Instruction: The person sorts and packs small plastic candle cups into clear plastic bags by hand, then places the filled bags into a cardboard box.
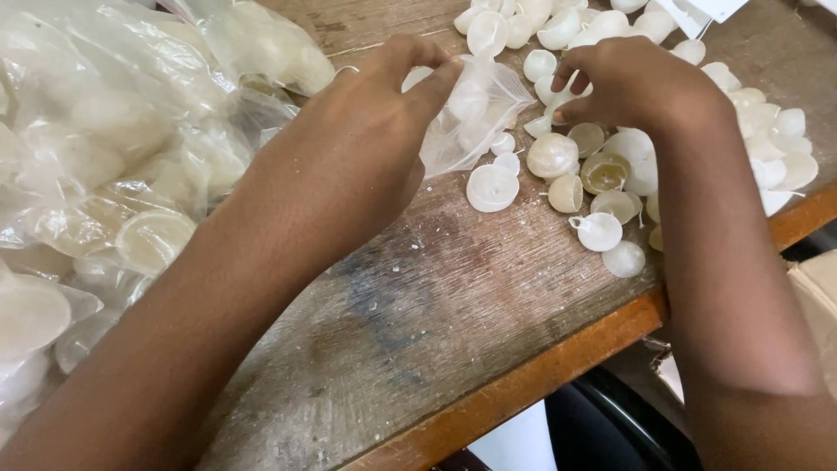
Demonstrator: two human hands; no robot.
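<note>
My left hand (366, 122) pinches the mouth of a small clear plastic bag (475, 118) that holds a few white wax pieces and lies on the wooden table (418, 296). My right hand (636, 83) rests over a loose pile of round white wax candles (610, 174), its fingers curled around one small white piece (558, 92) beside the bag's opening. Some candles show wicks; one is darker and olive-coloured (604, 172).
A heap of large clear plastic bags (113, 157) filled with more white candles covers the table's left side. The table's orange-painted front edge (540, 375) runs diagonally at the lower right. White paper (697, 10) lies at the top right. A cardboard corner (815, 288) sits beyond the edge.
</note>
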